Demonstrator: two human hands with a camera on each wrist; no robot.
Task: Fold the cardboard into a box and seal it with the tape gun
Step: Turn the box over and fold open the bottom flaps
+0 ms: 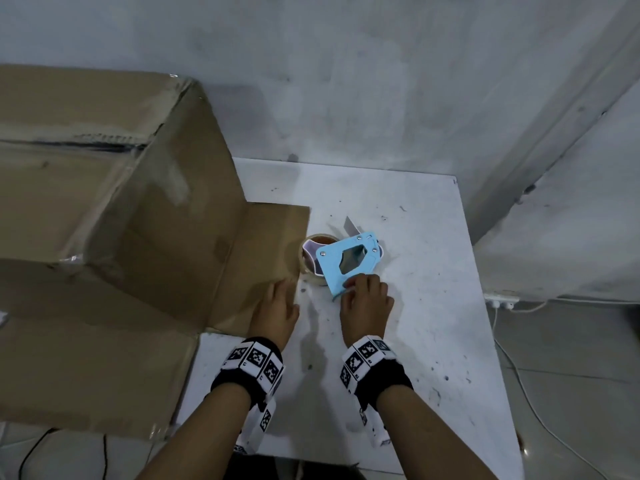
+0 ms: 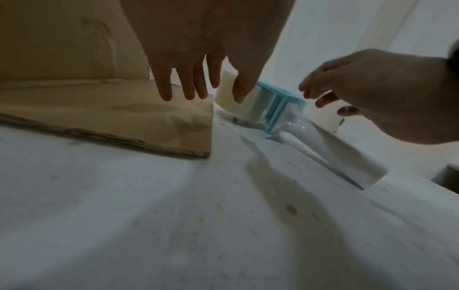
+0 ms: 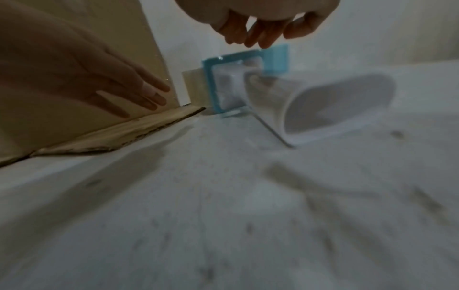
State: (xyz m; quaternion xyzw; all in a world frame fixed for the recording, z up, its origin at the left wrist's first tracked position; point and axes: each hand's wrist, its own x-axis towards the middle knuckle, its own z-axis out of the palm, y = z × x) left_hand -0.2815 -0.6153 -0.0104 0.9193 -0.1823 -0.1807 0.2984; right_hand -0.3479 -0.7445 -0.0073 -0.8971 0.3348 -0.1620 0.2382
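A large brown cardboard box (image 1: pixel 114 188) stands at the left with its flaps open; one flap (image 1: pixel 266 244) lies flat on the white table (image 1: pixel 422 323). The light-blue tape gun (image 1: pixel 346 263) lies on its side just right of that flap, with its tape roll (image 1: pixel 308 258) against the flap edge and its white handle (image 2: pixel 327 151) pointing toward me. My left hand (image 1: pixel 282 292) has straight fingers (image 2: pixel 183 86) lying on the flap's right edge. My right hand (image 1: pixel 358 285) hovers at the gun's near edge, fingers (image 3: pixel 261 35) loosely curled just above the blue frame (image 3: pixel 248 78), not gripping it.
A grey concrete wall (image 1: pixel 346 81) rises right behind the table. At the right the table ends, with a white power strip (image 1: pixel 502 302) and cables (image 1: pixel 519 382) on the floor beyond. Another box flap (image 1: pixel 86 358) hangs over the table's near left.
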